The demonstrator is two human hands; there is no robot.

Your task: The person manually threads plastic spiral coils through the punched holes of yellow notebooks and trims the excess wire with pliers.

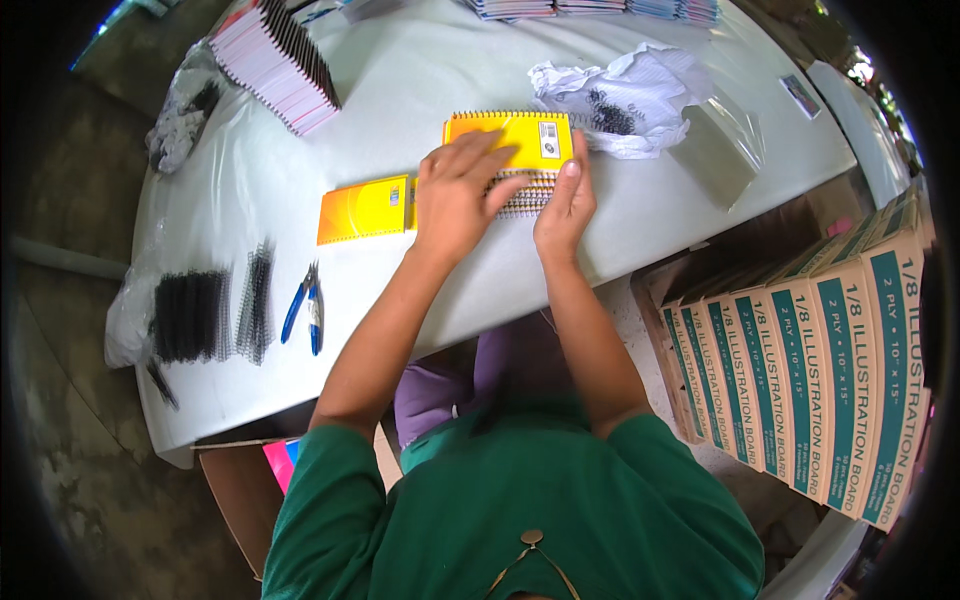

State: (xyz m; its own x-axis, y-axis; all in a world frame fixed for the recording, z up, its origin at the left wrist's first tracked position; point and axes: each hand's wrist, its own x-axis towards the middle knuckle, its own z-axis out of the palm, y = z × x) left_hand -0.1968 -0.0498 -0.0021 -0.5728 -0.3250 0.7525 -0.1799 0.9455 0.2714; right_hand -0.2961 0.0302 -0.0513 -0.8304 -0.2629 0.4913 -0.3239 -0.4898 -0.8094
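A stack of yellow spiral notebooks (535, 135) sits on the white-covered table, the top one showing a white label. Wire coils show along its far edge and again down its near side. My left hand (458, 190) lies over the stack's left part, fingers stretched across the cover and slightly blurred, thumb apart. At the right side my right hand (566, 205) holds the stack's edge, with its thumb at the near corner and fingers along the side. Another yellow notebook (365, 211) lies flat just left of my left hand, its right end partly hidden.
Left on the table are black binding coils (192, 316) and blue-handled pliers (301, 308). Crumpled white paper (665, 85) with loose coils lies beyond my right hand. A tall notebook stack (275, 72) stands far left. Illustration-board boxes (800, 370) line the right side.
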